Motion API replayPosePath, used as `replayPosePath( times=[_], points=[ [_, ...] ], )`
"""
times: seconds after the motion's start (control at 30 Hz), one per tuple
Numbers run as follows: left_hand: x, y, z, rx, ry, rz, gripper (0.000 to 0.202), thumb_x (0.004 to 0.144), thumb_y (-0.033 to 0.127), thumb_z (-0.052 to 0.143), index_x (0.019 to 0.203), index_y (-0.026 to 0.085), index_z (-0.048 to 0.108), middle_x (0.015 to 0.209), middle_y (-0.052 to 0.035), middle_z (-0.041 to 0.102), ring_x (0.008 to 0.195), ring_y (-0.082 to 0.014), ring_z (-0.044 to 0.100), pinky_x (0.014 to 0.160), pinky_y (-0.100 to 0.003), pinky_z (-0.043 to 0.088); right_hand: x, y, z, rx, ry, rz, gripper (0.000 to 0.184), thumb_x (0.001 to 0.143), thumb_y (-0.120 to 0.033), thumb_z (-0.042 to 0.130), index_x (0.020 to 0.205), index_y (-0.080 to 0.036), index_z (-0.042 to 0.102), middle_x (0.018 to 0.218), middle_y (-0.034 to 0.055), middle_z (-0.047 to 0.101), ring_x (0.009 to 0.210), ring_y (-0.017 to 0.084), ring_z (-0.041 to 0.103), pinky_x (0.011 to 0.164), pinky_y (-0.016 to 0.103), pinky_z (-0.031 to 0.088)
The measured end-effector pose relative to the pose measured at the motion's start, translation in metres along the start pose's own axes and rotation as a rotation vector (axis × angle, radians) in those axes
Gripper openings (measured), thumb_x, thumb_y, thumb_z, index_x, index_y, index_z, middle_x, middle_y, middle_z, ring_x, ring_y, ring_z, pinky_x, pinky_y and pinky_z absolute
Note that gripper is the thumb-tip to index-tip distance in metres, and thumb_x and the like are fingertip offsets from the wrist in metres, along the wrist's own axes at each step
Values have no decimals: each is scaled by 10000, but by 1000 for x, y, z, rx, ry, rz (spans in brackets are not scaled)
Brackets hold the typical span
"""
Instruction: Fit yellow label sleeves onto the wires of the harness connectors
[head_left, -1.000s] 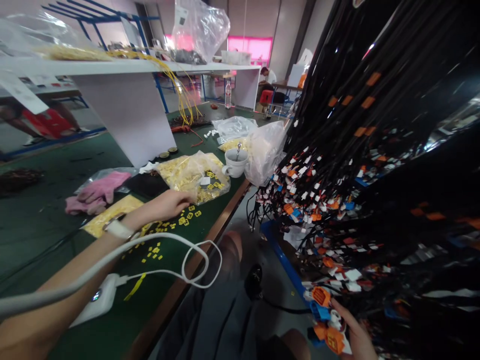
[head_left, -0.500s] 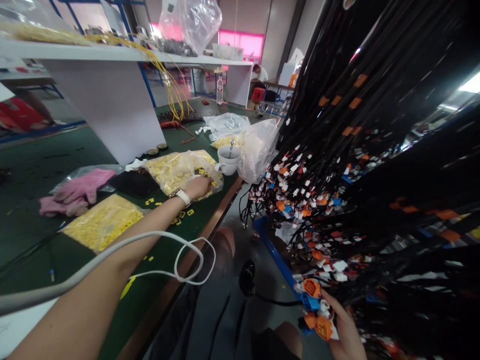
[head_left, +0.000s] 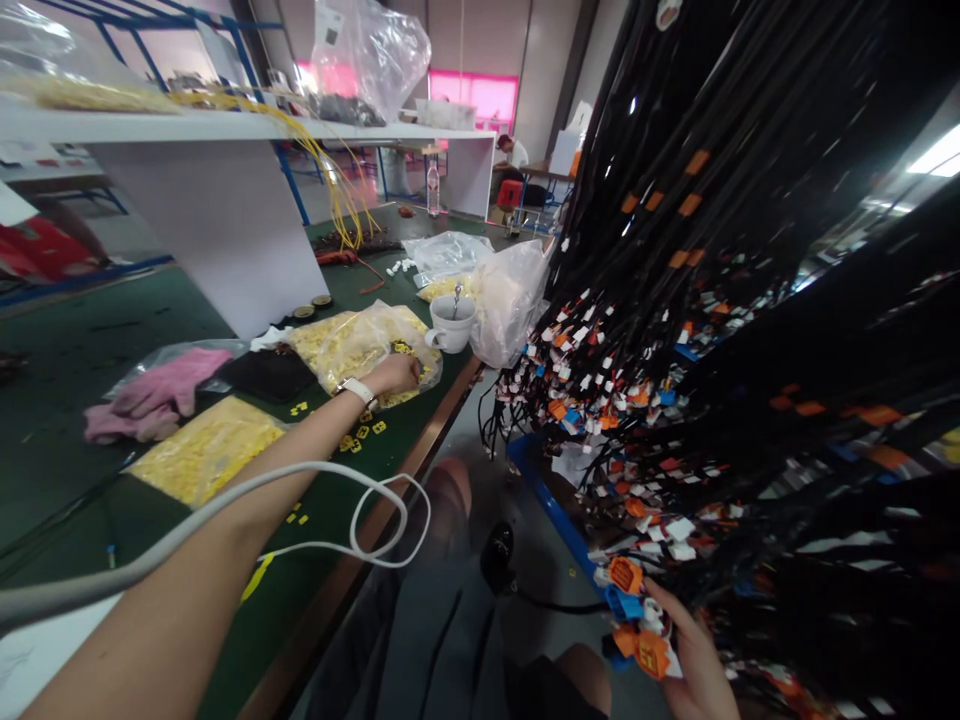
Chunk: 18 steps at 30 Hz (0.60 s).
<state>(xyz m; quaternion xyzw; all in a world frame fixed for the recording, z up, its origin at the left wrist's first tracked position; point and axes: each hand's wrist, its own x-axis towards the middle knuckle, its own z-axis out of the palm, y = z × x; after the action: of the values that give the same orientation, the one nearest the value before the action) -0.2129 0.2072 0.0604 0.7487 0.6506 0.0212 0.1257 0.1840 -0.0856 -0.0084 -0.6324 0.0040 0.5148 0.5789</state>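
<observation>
My left hand (head_left: 396,375), wearing a white-banded watch, reaches into the mouth of a clear plastic bag of small yellow clips (head_left: 330,345). Its fingers are curled closed; whatever lies between them is hidden. Loose yellow clips (head_left: 364,432) are scattered on the green tabletop just below the bag. Low on the right, my right hand (head_left: 697,655) is closed around a cluster of wire harness connectors (head_left: 636,618) in orange, blue and white. Black cables run from the connectors beside the hanging bundle.
Right of the table hangs a thick mass of black wire harnesses (head_left: 600,370) above a blue-edged bin (head_left: 551,500). A white cup (head_left: 451,328) with a spoon stands near the table edge. Pink gloves (head_left: 169,385) and another bag of yellow parts (head_left: 210,450) lie left. A white cable (head_left: 315,467) loops across the foreground.
The view has shifted slightly. My left hand stays at the bag, its fingers now drawn more tightly together. My right hand still holds the connectors in nearly the same place.
</observation>
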Motion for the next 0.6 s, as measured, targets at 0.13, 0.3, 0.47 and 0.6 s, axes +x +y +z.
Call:
replayPosePath(
  times=[0.13, 0.3, 0.47, 0.6],
  points=[
    [-4, -5, 1, -37, 78, 13, 270, 597, 184, 589, 855, 138, 653, 837, -54, 674, 749, -181, 604, 637, -218, 409, -1, 0, 0, -11, -14, 1, 417, 372, -239, 821, 741, -146, 651, 639, 9, 673, 508, 183, 613, 492, 267, 508],
    [-7, -10, 6, -48, 234, 41, 301, 635, 160, 528, 910, 116, 643, 898, -103, 650, 855, -221, 584, 753, -276, 426, -4, -2, 5, -18, -24, -13, 421, 360, -216, 814, 739, -149, 646, 664, 14, 680, 532, 194, 622, 488, 274, 509],
    [-10, -8, 7, -89, 352, 59, 279, 690, 143, 487, 921, 97, 636, 923, -125, 612, 913, -223, 552, 824, -300, 420, -4, -1, 6, -36, -34, -8, 400, 382, -250, 809, 729, -139, 645, 626, 17, 669, 480, 193, 600, 437, 287, 490],
    [-12, -8, 5, -148, 423, 44, 265, 733, 160, 475, 930, 92, 638, 933, -125, 583, 908, -208, 541, 845, -302, 418, -5, -2, 5, -30, -40, 25, 381, 392, -255, 811, 721, -151, 649, 612, 15, 667, 470, 197, 595, 427, 289, 486]
  ],
)
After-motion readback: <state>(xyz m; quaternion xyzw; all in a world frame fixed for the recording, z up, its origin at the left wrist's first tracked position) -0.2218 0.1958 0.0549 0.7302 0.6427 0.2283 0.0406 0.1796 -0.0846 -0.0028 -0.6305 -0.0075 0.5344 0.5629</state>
